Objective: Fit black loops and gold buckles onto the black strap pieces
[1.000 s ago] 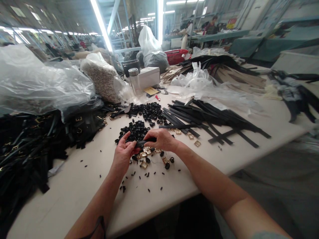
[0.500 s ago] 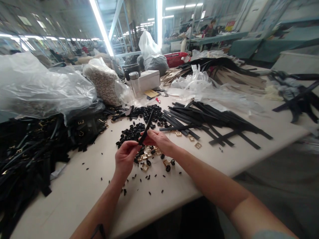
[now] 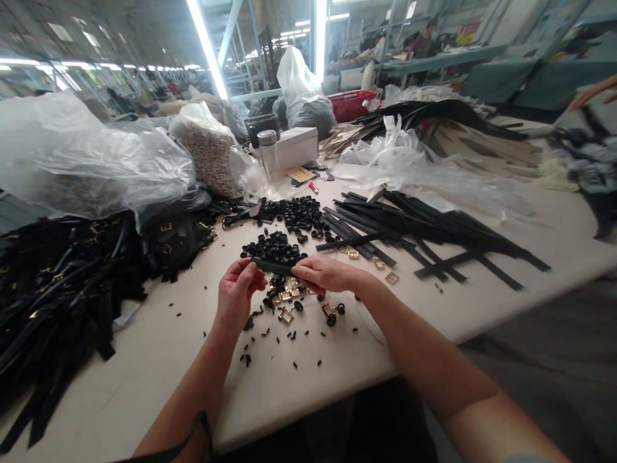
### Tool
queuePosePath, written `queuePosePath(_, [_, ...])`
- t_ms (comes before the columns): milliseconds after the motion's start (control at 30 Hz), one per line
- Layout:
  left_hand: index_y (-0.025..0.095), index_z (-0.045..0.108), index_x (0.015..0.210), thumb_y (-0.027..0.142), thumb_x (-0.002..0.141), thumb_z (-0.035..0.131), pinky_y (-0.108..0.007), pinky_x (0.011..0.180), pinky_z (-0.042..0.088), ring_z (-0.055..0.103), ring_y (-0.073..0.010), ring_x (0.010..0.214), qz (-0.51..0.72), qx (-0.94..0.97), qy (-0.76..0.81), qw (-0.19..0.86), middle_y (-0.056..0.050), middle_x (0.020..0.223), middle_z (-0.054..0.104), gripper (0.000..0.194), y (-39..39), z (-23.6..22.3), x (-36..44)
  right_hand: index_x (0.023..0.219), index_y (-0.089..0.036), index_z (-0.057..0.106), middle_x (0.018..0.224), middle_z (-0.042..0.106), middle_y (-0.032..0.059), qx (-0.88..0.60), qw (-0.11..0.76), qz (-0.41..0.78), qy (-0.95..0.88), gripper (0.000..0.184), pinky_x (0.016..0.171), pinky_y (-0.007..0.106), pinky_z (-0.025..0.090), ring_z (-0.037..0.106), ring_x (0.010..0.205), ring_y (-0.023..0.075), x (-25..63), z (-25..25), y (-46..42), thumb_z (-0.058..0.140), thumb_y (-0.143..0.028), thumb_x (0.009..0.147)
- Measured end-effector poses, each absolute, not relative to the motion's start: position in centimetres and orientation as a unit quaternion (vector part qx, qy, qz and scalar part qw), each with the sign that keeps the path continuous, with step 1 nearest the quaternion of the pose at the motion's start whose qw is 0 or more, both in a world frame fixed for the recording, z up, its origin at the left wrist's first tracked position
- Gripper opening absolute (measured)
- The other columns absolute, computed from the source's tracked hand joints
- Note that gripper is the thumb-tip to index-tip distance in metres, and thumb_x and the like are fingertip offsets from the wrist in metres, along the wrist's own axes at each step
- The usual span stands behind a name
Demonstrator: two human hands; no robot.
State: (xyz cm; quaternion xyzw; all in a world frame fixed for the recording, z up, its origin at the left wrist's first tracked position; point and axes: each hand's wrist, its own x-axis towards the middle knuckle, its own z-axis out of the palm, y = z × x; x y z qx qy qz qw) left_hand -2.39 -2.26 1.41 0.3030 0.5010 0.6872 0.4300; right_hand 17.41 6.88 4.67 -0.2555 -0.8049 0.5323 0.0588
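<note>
A short black strap (image 3: 272, 265) is stretched level between my two hands, just above the table. Its left end is pinched by my left hand (image 3: 237, 286), thumb on top. My right hand (image 3: 325, 273) grips the other end between thumb and fingers. Beneath and behind the strap lie a pile of small black loops (image 3: 272, 245) and several gold buckles (image 3: 286, 315), some partly hidden by my hands. Tiny dark bits (image 3: 293, 335) are scattered on the table nearer to me. To the right is a spread of long black strips (image 3: 424, 238).
Finished-looking black belts with gold buckles (image 3: 72, 276) heap up at the left, under a large clear plastic bag (image 3: 96, 154). A glass bottle (image 3: 270, 157) and a white box (image 3: 296, 146) stand behind. Another person's hand (image 3: 595, 93) shows at the far right.
The strap has turned from steeply tilted to nearly level, and my hands have moved apart to its two ends. Another person's hand has come into view at the right.
</note>
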Motion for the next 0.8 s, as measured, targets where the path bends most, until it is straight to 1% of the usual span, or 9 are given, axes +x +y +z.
queuePosePath(133, [0.015, 0.061, 0.09, 0.032, 0.066, 0.076, -0.018, 0.05, 0.048, 0.059, -0.0092, 0.051, 0.668, 0.282, 0.529, 0.441, 0.001, 0.063, 0.063, 0.033, -2.2, 1.3, -2.5, 0.062, -0.015, 0.051, 0.048, 0.051, -0.0025, -0.267, 0.063, 0.463, -0.843, 0.044, 0.05, 0.022, 0.031, 0.042, 0.044, 0.0074, 17.0, 4.5, 6.8, 0.039, -0.042, 0.095])
queuePosePath(267, [0.016, 0.059, 0.098, 0.03, 0.063, 0.078, -0.019, 0.051, 0.05, 0.061, -0.0093, 0.052, 0.646, 0.28, 0.547, 0.452, 0.002, 0.067, 0.063, 0.042, -2.2, 0.8, -2.2, 0.086, -0.016, 0.063, 0.072, 0.061, -0.0006, -0.293, 0.213, 0.316, -0.877, 0.021, 0.06, 0.022, 0.032, 0.05, 0.063, 0.0092, 16.2, 3.4, 6.6, 0.065, -0.036, 0.081])
queuePosePath(333, [0.015, 0.058, 0.101, 0.031, 0.063, 0.078, -0.02, 0.052, 0.05, 0.062, -0.0101, 0.053, 0.638, 0.284, 0.552, 0.455, 0.002, 0.067, 0.063, 0.045, -2.1, 0.7, -2.1, 0.091, -0.018, 0.065, 0.078, 0.063, -0.0002, -0.298, 0.256, 0.296, -0.871, 0.027, 0.064, 0.023, 0.034, 0.051, 0.067, 0.0102, 16.2, 3.0, 6.9, 0.074, -0.036, 0.073])
queuePosePath(400, [0.015, 0.057, 0.102, 0.032, 0.063, 0.078, -0.02, 0.053, 0.051, 0.063, -0.011, 0.054, 0.637, 0.284, 0.558, 0.45, 0.001, 0.067, 0.063, 0.047, -2.1, 0.7, -2.3, 0.09, -0.019, 0.065, 0.078, 0.063, 0.0001, -0.29, 0.287, 0.348, -0.844, 0.03, 0.064, 0.024, 0.037, 0.053, 0.067, 0.0106, 16.8, 3.0, 7.7, 0.075, -0.039, 0.071])
queuePosePath(433, [0.015, 0.058, 0.101, 0.031, 0.062, 0.078, -0.02, 0.053, 0.051, 0.063, -0.0114, 0.055, 0.641, 0.283, 0.559, 0.443, 0.001, 0.068, 0.064, 0.047, -2.1, 0.8, -2.4, 0.091, -0.019, 0.065, 0.079, 0.063, 0.0007, -0.287, 0.326, 0.389, -0.812, 0.031, 0.065, 0.024, 0.039, 0.054, 0.068, 0.0109, 17.3, 3.3, 8.3, 0.073, -0.043, 0.074])
queuePosePath(533, [0.015, 0.059, 0.102, 0.03, 0.061, 0.078, -0.021, 0.054, 0.051, 0.064, -0.0118, 0.055, 0.655, 0.282, 0.563, 0.418, 0.0, 0.07, 0.065, 0.048, -2.0, 1.1, -2.7, 0.101, -0.019, 0.06, 0.081, 0.061, 0.0017, -0.297, 0.501, 0.493, -0.647, 0.039, 0.065, 0.025, 0.045, 0.057, 0.07, 0.0106, 19.5, 5.0, 10.0, 0.049, -0.055, 0.088])
queuePosePath(600, [0.016, 0.06, 0.102, 0.029, 0.06, 0.078, -0.021, 0.054, 0.052, 0.064, -0.0113, 0.054, 0.655, 0.285, 0.565, 0.412, 0.001, 0.07, 0.065, 0.048, -2.0, 1.1, -2.9, 0.097, -0.019, 0.057, 0.069, 0.055, -0.0015, -0.307, 0.569, 0.531, -0.548, 0.046, 0.061, 0.024, 0.045, 0.052, 0.06, 0.0081, 21.2, 6.1, 10.7, 0.035, -0.059, 0.093])
queuePosePath(700, [0.017, 0.062, 0.101, 0.025, 0.057, 0.079, -0.019, 0.052, 0.052, 0.063, -0.01, 0.053, 0.654, 0.278, 0.568, 0.416, 0.002, 0.068, 0.065, 0.048, -1.8, 0.9, -3.5, 0.079, -0.02, 0.049, 0.051, 0.037, -0.0085, -0.276, 0.552, 0.604, -0.504, 0.047, 0.047, 0.019, 0.038, 0.03, 0.04, 0.0045, 23.5, 7.1, 10.3, 0.036, -0.063, 0.092])
queuePosePath(800, [0.018, 0.064, 0.098, 0.021, 0.054, 0.079, -0.017, 0.051, 0.052, 0.061, -0.0088, 0.051, 0.66, 0.257, 0.563, 0.426, 0.002, 0.066, 0.065, 0.047, -1.6, 0.7, -4.2, 0.07, -0.02, 0.04, 0.045, 0.031, -0.0109, -0.237, 0.467, 0.667, -0.53, 0.045, 0.038, 0.018, 0.025, 0.017, 0.034, 0.0033, 26.4, 7.5, 8.8, 0.045, -0.061, 0.089])
